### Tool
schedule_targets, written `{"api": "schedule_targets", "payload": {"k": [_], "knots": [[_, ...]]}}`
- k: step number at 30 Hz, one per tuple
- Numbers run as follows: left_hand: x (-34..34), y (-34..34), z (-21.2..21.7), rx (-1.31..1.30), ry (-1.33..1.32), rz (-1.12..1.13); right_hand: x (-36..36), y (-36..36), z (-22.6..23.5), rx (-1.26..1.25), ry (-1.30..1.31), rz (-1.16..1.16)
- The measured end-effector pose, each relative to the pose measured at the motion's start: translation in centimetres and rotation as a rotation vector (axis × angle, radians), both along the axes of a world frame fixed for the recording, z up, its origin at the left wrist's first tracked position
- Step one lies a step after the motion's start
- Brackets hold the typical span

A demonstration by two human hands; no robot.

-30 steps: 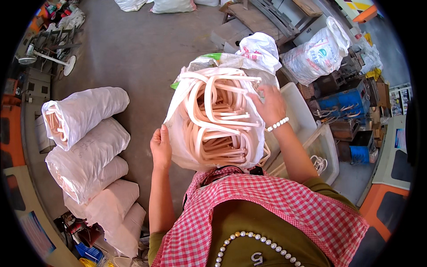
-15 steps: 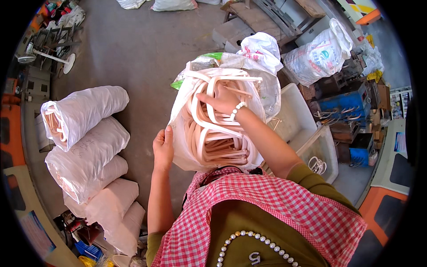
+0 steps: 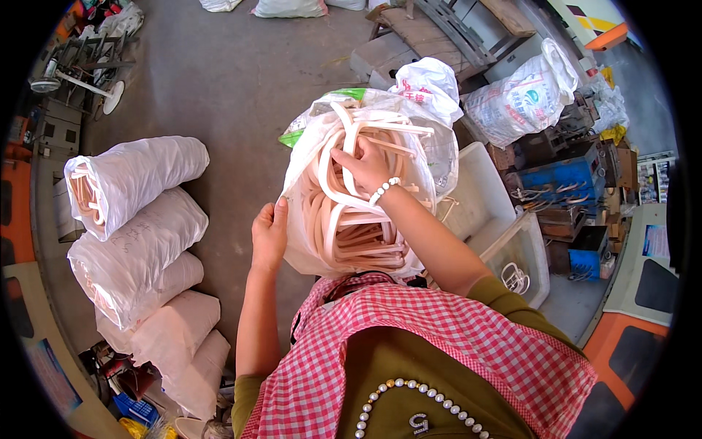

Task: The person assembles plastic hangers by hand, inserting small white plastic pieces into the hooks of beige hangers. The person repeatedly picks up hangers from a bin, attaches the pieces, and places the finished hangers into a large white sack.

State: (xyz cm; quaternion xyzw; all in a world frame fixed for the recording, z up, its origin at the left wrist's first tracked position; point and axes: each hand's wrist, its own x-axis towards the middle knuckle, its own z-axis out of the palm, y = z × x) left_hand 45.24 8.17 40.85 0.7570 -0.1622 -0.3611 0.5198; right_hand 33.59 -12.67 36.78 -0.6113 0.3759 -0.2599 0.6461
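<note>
A white plastic bag stands in front of me, packed with several pale pink, bent plastic frames. My left hand is closed, thumb up, on the bag's left edge. Deep among the upper frames is my right hand, with a white bead bracelet at the wrist. Its thumb lies over one frame and its fingers curl in behind, partly hidden. Some frame ends stick out of the bag at the upper right. Behind it lies a clear and green plastic wrapping.
Filled white bags are stacked at the left. On the right are a pale plastic tub, a white sack and blue metal machinery. A wooden bench stands farther back.
My right hand has shifted slightly down among the frames, and the upper frames have moved up and right. My left hand stays at the bag's edge. The whole view has tilted a little.
</note>
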Motion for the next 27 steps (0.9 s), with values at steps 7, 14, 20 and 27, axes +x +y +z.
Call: {"api": "schedule_targets", "payload": {"k": [7, 14, 20, 27], "knots": [[-0.1, -0.1, 0.0, 0.004, -0.023, -0.001, 0.5, 0.7, 1.6, 0.221, -0.132, -0.07], [-0.2, -0.3, 0.0, 0.014, 0.016, 0.014, -0.1, 3.1, 4.8, -0.291, 0.002, -0.191], [-0.6, -0.5, 0.4, 0.031, -0.047, -0.002, -1.3, 5.7, 7.3, -0.176, 0.129, 0.057], [-0.7, -1.2, 0.3, 0.039, -0.079, -0.032, -1.4, 5.5, 5.9, -0.642, 0.59, 0.128]]}}
